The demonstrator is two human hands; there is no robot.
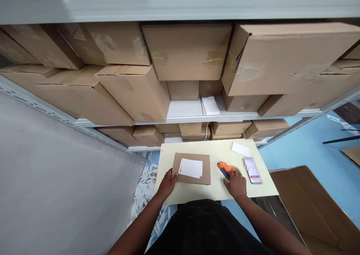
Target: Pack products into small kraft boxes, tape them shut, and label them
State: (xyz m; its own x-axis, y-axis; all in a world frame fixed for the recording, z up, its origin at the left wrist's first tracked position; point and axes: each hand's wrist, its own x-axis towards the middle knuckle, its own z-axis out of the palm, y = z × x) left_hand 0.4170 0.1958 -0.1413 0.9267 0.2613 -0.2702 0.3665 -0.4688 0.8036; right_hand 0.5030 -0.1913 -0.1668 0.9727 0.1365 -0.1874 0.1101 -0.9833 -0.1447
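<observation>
A flat brown cardboard piece lies on a small pale yellow table, with a white label on top of it. My left hand rests on the cardboard's left edge, fingers pressed down on it. My right hand is closed round an orange tape dispenser that sits on the table to the right of the cardboard. A blurred stack of printed labels lies just right of that hand. A loose white slip lies near the table's far right corner.
Grey metal shelves packed with brown cartons stand right behind the table. Several white paper strips litter the floor at the left. An open flattened carton lies on the blue floor at the right. A grey wall fills the left.
</observation>
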